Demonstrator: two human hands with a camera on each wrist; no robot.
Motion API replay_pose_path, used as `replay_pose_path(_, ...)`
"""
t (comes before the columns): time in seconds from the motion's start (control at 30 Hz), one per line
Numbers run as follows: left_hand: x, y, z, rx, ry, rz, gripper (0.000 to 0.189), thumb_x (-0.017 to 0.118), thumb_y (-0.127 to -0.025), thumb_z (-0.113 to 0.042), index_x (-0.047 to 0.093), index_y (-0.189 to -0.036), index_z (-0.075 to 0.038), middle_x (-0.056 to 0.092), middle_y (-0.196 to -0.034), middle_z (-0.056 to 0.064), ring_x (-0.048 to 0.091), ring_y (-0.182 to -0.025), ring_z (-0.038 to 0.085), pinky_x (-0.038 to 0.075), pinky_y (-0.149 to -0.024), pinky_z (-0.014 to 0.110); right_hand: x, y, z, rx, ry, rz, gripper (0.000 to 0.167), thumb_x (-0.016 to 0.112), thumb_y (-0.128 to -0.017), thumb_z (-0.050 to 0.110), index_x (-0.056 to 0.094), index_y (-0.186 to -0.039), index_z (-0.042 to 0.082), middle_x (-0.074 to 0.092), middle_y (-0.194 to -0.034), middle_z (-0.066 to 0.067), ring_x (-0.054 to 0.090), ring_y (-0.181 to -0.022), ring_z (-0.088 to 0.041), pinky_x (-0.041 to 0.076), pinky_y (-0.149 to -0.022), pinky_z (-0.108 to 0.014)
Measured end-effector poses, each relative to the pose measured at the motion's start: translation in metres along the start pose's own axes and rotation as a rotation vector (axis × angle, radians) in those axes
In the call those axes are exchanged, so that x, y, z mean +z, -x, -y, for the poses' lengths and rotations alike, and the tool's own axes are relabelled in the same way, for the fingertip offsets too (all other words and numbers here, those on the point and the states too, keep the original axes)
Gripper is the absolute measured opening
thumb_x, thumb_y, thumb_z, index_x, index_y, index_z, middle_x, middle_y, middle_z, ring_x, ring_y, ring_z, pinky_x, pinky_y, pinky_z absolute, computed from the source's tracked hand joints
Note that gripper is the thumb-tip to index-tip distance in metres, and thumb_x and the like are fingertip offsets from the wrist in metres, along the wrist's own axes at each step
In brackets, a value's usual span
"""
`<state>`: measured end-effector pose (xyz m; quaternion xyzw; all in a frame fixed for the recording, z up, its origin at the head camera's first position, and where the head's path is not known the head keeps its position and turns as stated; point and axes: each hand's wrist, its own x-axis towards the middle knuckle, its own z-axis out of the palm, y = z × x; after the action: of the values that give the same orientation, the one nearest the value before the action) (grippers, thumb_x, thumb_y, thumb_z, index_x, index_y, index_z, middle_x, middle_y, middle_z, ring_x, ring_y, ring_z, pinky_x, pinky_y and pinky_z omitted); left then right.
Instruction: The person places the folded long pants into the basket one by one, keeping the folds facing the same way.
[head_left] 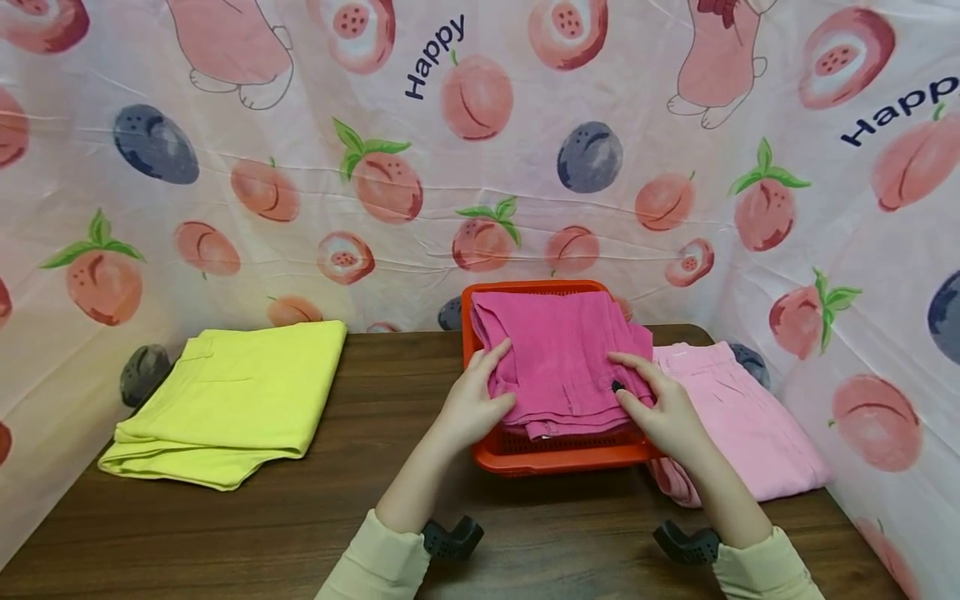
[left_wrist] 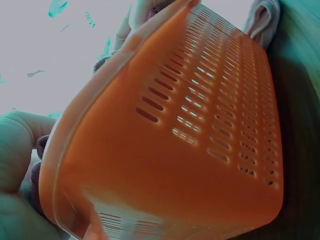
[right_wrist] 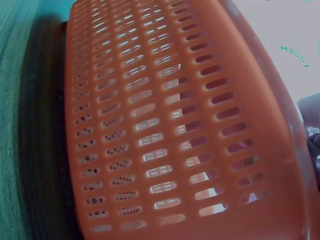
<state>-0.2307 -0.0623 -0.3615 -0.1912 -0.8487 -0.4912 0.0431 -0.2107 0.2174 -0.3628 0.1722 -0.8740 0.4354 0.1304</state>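
Folded magenta trousers [head_left: 562,350] lie on top of an orange perforated plastic basket [head_left: 562,461], covering most of its opening. At their left edge my left hand [head_left: 474,402] rests with thumb and index finger spread on the cloth. Opposite it, the index finger and thumb of my right hand [head_left: 663,408] touch the right part of the trousers. A small black spot shows by the right thumb; what it is I cannot tell. The other fingers are mostly hidden. In the left wrist view, part of the left hand [left_wrist: 20,155] appears beyond the basket's rim [left_wrist: 90,107].
Folded yellow trousers [head_left: 247,392] lie on the brown wooden table [head_left: 360,517] at the left. Pale pink folded trousers [head_left: 742,425] lie close to the basket's right side. A peach-printed cloth [head_left: 480,183] hangs behind and along the sides.
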Motion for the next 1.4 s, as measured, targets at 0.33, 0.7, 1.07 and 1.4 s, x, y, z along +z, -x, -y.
replay_pose_path(0.33, 0.008, -0.008, -0.007, -0.016, -0.259, 0.092, 0.072, 0.062, -0.081, -0.007, 0.037, -0.148, -0.009, 0.043, -0.130, 0.020, 0.055, -0.077, 0.027, 0.047, -0.071, 0.038, 0.006, -0.002, 0.003, 0.063, 0.200, 0.103, 0.048, 0.062, -0.091, 0.013, 0.051, -0.137, 0.020, 0.054, -0.130, -0.024, 0.054, -0.112, -0.042, 0.041, -0.091, -0.062)
replay_pose_path(0.7, 0.024, -0.011, -0.017, -0.100, -0.412, 0.139, 0.071, 0.063, -0.082, -0.004, 0.035, -0.148, -0.004, 0.043, -0.123, 0.025, 0.042, -0.049, 0.017, 0.039, -0.048, 0.027, 0.008, -0.005, 0.009, 0.103, 0.328, 0.161, 0.048, 0.062, -0.090, 0.013, 0.051, -0.137, 0.019, 0.058, -0.124, -0.024, 0.060, -0.100, -0.040, 0.044, -0.085, -0.062)
replay_pose_path(1.07, 0.038, -0.014, -0.019, -0.184, -0.560, 0.175, 0.072, 0.068, -0.081, -0.007, 0.038, -0.146, -0.004, 0.044, -0.125, 0.028, 0.051, -0.058, 0.021, 0.045, -0.050, 0.030, 0.013, -0.010, 0.008, 0.130, 0.398, 0.262, 0.044, 0.062, -0.089, 0.011, 0.053, -0.133, 0.013, 0.061, -0.117, -0.023, 0.061, -0.099, -0.037, 0.045, -0.086, -0.058)
replay_pose_path(1.4, 0.051, -0.010, -0.021, -0.229, -0.785, 0.217, 0.073, 0.072, -0.083, -0.020, 0.040, -0.145, -0.002, 0.048, -0.114, 0.025, 0.057, -0.065, 0.023, 0.052, -0.055, 0.039, 0.016, -0.015, 0.012, 0.224, 0.430, 0.417, 0.043, 0.061, -0.090, 0.009, 0.050, -0.131, 0.008, 0.060, -0.108, -0.023, 0.056, -0.091, -0.034, 0.046, -0.083, -0.055)
